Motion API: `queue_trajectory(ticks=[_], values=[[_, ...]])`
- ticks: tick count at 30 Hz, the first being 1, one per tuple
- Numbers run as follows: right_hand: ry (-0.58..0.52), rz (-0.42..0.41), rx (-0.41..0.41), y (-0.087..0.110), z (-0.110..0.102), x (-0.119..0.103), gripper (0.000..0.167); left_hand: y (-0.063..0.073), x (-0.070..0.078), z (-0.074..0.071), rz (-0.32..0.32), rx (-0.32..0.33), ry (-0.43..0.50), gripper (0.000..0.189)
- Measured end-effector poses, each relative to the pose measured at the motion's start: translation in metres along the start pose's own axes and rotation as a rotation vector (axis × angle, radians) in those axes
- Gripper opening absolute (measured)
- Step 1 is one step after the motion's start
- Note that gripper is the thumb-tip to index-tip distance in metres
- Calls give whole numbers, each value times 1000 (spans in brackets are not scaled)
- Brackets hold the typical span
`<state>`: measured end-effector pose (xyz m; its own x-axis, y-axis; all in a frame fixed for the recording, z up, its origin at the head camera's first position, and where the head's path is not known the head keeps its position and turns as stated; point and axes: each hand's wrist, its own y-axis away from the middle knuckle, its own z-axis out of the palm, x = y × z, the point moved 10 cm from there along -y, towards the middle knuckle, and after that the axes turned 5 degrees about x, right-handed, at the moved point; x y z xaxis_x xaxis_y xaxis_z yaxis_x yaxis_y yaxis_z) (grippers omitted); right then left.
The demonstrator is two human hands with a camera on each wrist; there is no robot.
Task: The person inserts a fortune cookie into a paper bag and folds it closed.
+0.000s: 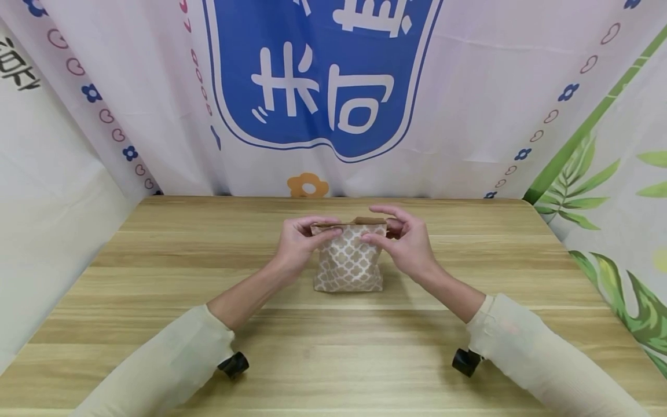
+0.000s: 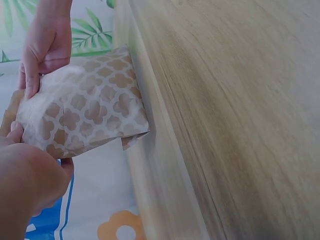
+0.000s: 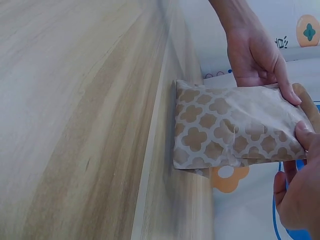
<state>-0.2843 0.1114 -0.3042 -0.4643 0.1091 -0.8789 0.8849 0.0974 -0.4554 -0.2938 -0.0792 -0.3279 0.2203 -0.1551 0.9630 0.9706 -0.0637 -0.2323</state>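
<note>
A brown paper bag [image 1: 348, 263] with a white quatrefoil pattern stands upright on the wooden table. Its top edge shows plain brown paper, with a small flap raised toward the right. My left hand [image 1: 298, 246] pinches the upper left corner, thumb on the front and fingers behind. At the upper right my right hand [image 1: 411, 246] grips the bag between thumb and fingers, its index finger lifted off the paper. Both wrist views show the patterned bag [image 2: 90, 105] [image 3: 235, 127] with a hand on each side of its top. What the bag holds inside is hidden.
The wooden table [image 1: 333, 353] stretches around the bag on all sides. Behind it hangs a white curtain [image 1: 469, 116] with a blue sign print. Leaf-patterned cloth [image 1: 615, 191] borders the right side. A small black device [image 1: 234, 365] sits at each sleeve cuff.
</note>
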Motion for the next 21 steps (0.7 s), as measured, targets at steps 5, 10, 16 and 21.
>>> queue_trajectory(ticks=[5, 10, 16, 21], values=[[-22, 44, 11, 0, -1, 3, 48, 0, -2, -1, -35, 18, -25, 24], [-29, 122, 13, 1, -2, 9, 43, 1, -6, -3, -79, 27, -38, 17], [-23, 193, 5, 2, -2, 14, 36, 1, -7, -4, -97, 15, -25, 14], [-37, 224, -5, 3, -2, 18, 31, 1, -9, -4, -122, 23, -27, 15]])
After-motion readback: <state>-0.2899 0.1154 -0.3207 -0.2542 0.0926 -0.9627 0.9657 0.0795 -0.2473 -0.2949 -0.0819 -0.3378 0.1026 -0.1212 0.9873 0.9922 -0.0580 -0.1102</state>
